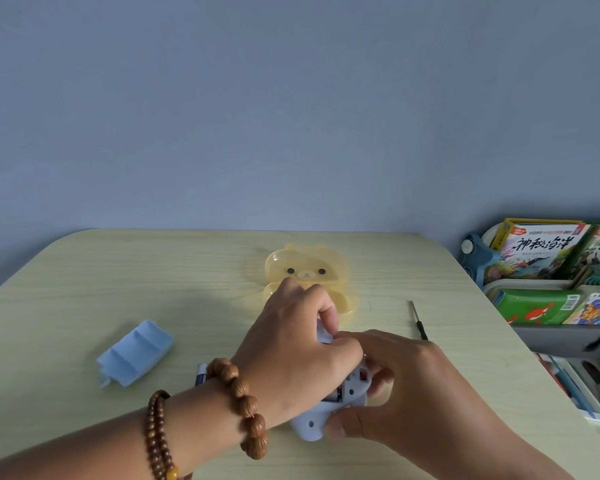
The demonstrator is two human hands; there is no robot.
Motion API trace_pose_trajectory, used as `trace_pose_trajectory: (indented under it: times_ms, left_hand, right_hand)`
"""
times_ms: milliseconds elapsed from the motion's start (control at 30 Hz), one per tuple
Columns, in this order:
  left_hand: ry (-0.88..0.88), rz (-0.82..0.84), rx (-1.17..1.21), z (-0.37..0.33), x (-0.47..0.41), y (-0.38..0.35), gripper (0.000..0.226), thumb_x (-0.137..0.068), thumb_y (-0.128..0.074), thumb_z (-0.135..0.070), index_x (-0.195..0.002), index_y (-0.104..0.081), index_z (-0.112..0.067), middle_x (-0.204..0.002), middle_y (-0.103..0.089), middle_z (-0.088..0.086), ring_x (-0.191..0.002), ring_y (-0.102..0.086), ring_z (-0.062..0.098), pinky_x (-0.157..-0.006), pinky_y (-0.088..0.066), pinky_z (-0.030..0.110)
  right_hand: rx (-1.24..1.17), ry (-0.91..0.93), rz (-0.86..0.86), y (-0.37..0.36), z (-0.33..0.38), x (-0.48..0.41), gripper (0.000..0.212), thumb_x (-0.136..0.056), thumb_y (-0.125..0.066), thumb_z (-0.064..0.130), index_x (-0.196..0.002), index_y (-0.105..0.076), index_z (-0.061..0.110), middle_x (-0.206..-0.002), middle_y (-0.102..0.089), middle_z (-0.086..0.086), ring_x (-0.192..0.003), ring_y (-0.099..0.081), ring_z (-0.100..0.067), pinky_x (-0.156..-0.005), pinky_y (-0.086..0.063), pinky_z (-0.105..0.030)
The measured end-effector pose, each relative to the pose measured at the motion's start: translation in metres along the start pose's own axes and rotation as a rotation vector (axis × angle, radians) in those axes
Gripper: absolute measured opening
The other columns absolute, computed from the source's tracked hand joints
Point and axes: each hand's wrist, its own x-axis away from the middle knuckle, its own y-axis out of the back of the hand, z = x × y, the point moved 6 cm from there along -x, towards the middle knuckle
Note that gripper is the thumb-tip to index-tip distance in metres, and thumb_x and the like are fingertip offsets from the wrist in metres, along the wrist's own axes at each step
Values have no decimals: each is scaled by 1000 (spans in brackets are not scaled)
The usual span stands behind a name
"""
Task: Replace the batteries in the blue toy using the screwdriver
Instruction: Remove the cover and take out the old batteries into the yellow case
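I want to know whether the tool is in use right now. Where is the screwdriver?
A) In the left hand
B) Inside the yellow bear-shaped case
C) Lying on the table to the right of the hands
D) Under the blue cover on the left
C: the screwdriver lies by itself on the table, right of both hands, while the left hand and right hand are on the blue toy.

Soft even daylight, faint shadow left of the hands, wide-angle bowing at edges, slight overall softness
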Motion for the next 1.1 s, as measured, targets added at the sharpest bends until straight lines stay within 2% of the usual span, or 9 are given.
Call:
trace_pose_trajectory:
  times_ms: [233, 433, 533, 667, 767, 867, 900, 1000, 1100]
  left_hand:
    - [-192, -23, -10, 0, 4, 9, 14, -74, -47, -38, -73, -57, -28, -91, -48, -13, -94, -47, 3, -74, -32, 12]
    - [-422, 13, -110, 0, 10, 8, 14, -93, -47, -37, -93, -55, -26, -99, -49, -14, -101, -51, 10, -85, -40, 16]
    - [-273, 52, 89, 4, 2, 15, 17, -99, -47, -41, -92, -57, -30, -83, -58, -8, -78, -56, 4, -69, -45, 21]
    - [-58, 60, 292, 9, -15, 31, 17, -101, -50, -37, -95, -64, -30, -75, -68, -13, -65, -58, -1, -63, -47, 21]
    - [77, 40, 462, 18, -26, 42, 18, -102, -53, -20, -97, -68, -29, -76, -71, -2, -62, -62, 11, -51, -44, 26]
    - [226, 59, 724, 32, -37, 46, 16, -99, -56, -12, -96, -72, -14, -76, -67, 8, -55, -62, 18, -42, -44, 25]
    - [267, 84, 810, 35, -40, 47, 15, -94, -60, -15, -101, -72, -9, -79, -67, 10, -56, -64, 18, -43, -48, 25]
    - [284, 174, 945, 44, -46, 52, 45, -76, -69, -13, -119, -65, 0, -95, -69, 17, -73, -71, 20, -62, -61, 24]
    - [196, 158, 687, 52, -51, 63, 53, -74, -77, -4, -126, -62, -8, -105, -72, 15, -86, -76, 23, -79, -62, 29]
  right_hand:
    - [-22, -19, 21, 1, 1, 1, 58, -57, -94, 34, -108, -70, 43, -93, -69, 18, -79, -63, -6, -65, -50, -13]
    - [-92, -34, 10, 3, 1, 2, 54, -55, -95, 32, -104, -72, 41, -91, -72, 12, -76, -67, -8, -65, -53, -16]
    - [-101, -46, 7, 4, 2, 3, 55, -56, -96, 33, -105, -73, 40, -91, -73, 12, -73, -66, -9, -66, -56, -21]
    - [-100, -77, 18, 3, 1, 3, 57, -56, -95, 35, -106, -71, 45, -91, -71, 14, -71, -63, -3, -62, -49, -11]
    - [-71, -80, 28, 2, 2, 2, 57, -58, -93, 43, -109, -68, 46, -93, -70, 12, -75, -62, -8, -65, -51, -14]
    - [-56, -76, 21, 2, 2, 2, 57, -58, -91, 45, -109, -67, 45, -92, -69, 12, -77, -60, -12, -66, -51, -16]
    - [-60, -78, 19, 2, 2, 2, 56, -58, -92, 45, -109, -68, 46, -92, -69, 12, -76, -60, -11, -65, -50, -15]
    - [-73, -76, 16, 1, 1, 3, 57, -57, -92, 44, -108, -67, 49, -92, -68, 12, -71, -58, -4, -64, -47, -11]
    - [-69, -72, 17, 1, 1, 3, 59, -56, -91, 46, -110, -66, 50, -93, -68, 13, -72, -59, -6, -64, -48, -12]
